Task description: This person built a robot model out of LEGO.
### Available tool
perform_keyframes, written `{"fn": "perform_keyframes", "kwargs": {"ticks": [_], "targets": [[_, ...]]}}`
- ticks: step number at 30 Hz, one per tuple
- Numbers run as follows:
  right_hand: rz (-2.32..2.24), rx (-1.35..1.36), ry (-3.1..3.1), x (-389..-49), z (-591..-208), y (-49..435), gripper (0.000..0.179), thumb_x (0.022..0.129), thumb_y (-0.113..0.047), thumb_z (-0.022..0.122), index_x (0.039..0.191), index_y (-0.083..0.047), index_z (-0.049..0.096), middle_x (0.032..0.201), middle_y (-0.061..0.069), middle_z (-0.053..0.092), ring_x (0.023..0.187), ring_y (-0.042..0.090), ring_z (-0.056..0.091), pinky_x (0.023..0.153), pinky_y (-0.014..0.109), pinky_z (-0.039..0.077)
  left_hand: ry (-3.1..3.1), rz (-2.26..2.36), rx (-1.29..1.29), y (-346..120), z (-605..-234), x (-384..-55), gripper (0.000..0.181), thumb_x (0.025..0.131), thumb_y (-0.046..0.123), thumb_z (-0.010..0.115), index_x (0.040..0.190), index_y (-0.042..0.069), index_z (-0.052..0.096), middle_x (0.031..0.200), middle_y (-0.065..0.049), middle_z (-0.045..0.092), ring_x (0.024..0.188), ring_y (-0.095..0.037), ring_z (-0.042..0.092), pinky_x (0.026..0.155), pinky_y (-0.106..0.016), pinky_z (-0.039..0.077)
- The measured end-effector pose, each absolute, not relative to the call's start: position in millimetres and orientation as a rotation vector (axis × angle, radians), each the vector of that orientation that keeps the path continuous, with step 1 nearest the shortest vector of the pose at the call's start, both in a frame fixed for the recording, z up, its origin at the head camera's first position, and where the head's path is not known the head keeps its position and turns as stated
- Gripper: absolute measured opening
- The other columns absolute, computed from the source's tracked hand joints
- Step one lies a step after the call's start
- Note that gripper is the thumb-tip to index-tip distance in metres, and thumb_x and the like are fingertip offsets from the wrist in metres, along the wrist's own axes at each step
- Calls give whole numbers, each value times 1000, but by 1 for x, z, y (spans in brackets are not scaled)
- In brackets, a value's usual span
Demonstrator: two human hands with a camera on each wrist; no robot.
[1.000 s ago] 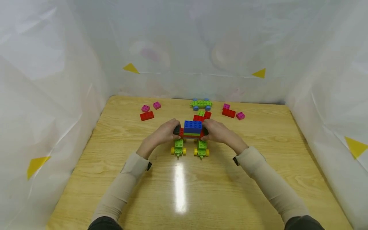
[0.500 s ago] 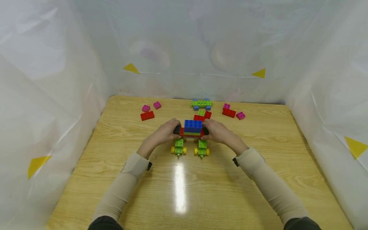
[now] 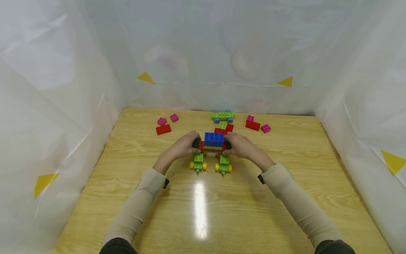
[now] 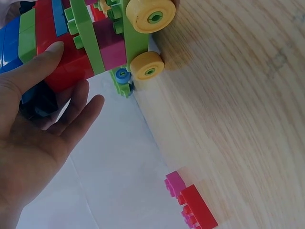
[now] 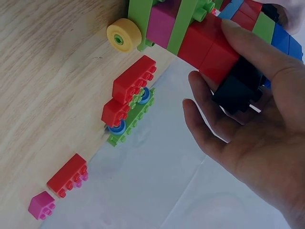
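A toy brick structure stands mid-table, with a blue brick (image 3: pixel 214 139) on top of green and red layers. Two green wheeled bases (image 3: pixel 198 163) with yellow wheels carry it, side by side. My left hand (image 3: pixel 184 145) grips its left end; in the left wrist view the thumb presses a red brick (image 4: pixel 71 71) beside a black brick (image 4: pixel 40 100). The right hand (image 3: pixel 240 145) holds the opposite end, thumb on a red brick (image 5: pixel 209 43) and fingers behind, next to a black brick (image 5: pixel 238 86). Pink bricks (image 5: pixel 162 23) sit between the green layers below.
Behind the structure are loose red bricks (image 3: pixel 220 131), a small green brick (image 3: pixel 222 126) and a green car base (image 3: pixel 223 115) with blue wheels. Red and pink bricks lie at back left (image 3: pixel 163 129) and back right (image 3: pixel 252 125). White sheeting (image 3: pixel 209 53) encloses the table (image 3: pixel 269 211).
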State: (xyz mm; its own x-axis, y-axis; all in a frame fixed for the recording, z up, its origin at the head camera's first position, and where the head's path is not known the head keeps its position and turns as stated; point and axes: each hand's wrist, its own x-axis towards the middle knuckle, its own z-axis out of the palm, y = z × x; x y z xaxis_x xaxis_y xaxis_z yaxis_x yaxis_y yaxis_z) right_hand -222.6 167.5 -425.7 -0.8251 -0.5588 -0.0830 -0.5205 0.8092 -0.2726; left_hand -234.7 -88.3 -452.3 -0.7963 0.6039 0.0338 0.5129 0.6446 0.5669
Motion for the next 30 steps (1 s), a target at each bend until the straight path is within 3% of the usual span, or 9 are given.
{"fn": "perform_keyframes", "kwargs": {"ticks": [16, 30], "targets": [[-410, -877, 2823, -222, -428, 169, 35, 80, -26, 80, 97, -3, 61, 86, 6, 51, 72, 19, 47, 61, 31, 40, 2703, 854, 937, -88, -452, -234, 36, 87, 14, 73, 115, 3, 54, 105, -9, 54, 88, -22, 53, 76, -35, 48], [-408, -847, 2839, -217, -428, 169, 34, 82, -26, 78, 100, -3, 61, 88, 5, 52, 73, 19, 48, 60, 30, 42, 2700, 788, 954, -87, -448, -234, 36, 87, 15, 73, 115, 3, 53, 103, -9, 53, 84, -21, 52, 71, -34, 47]]}}
